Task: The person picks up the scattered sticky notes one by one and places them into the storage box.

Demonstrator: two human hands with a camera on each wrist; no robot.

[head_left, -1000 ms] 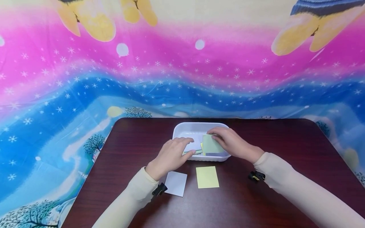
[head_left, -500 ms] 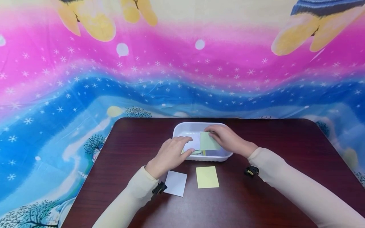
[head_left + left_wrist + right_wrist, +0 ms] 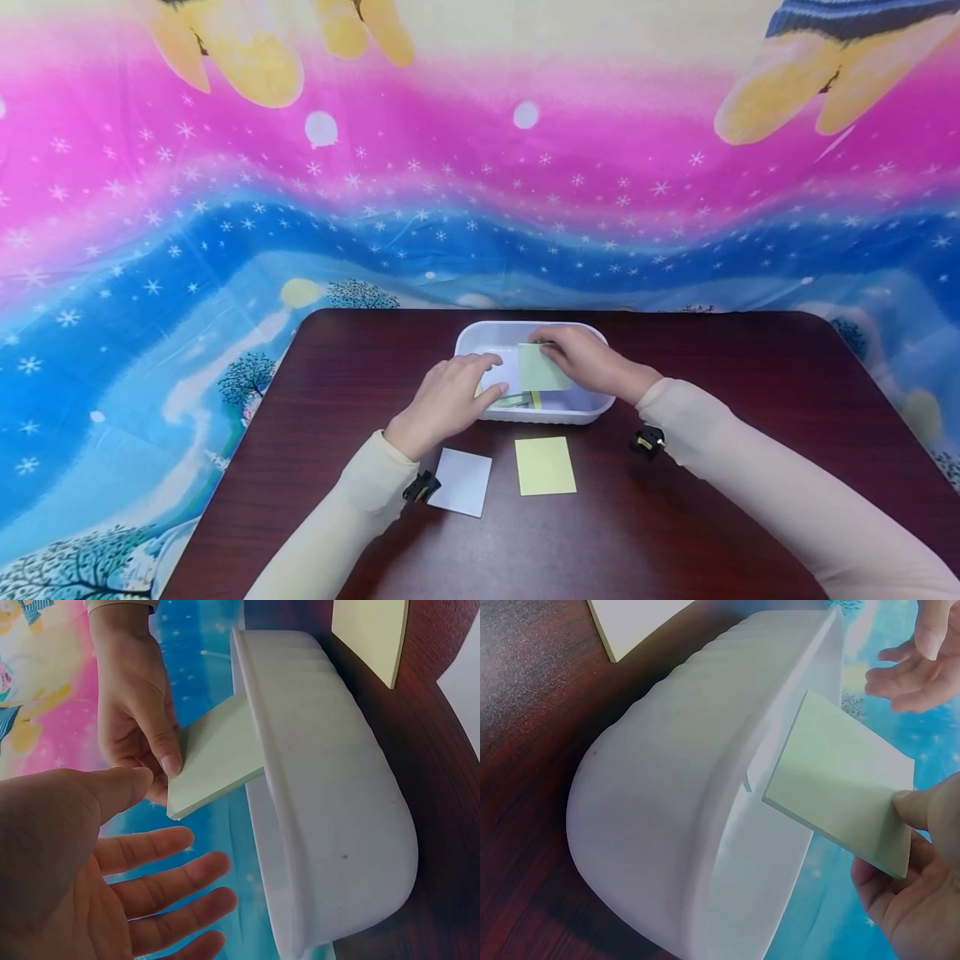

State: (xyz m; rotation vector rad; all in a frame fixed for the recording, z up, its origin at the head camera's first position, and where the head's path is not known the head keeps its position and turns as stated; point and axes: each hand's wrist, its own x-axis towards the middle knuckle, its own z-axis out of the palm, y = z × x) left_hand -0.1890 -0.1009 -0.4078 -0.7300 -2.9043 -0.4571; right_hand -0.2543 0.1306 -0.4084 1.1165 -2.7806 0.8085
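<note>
My right hand (image 3: 577,357) pinches a pale green pad of sticky notes (image 3: 543,367) by its upper edge, thumb on the near face. The pad hangs tilted over the white plastic basin (image 3: 592,414); the right wrist view shows the green pad (image 3: 840,780) beside the rim. My left hand (image 3: 442,404) is over the basin's left side, its fingers spread and holding nothing; in the left wrist view its fingertips stand close to the green pad (image 3: 214,750). Inside the basin lie more pieces, greenish (image 3: 516,401) and yellow (image 3: 536,399), partly hidden by the left hand and the pad.
On the dark wooden table (image 3: 675,533), in front of the basin, lie a yellow pad of sticky notes (image 3: 545,466) and, left of it, a white pad (image 3: 463,483) near my left wrist. A patterned cloth (image 3: 480,167) hangs behind the table.
My right hand has moved left and slightly away from me, carrying the green pad up off the basin's front part. More of the pieces in the basin show. The left hand has barely shifted.
</note>
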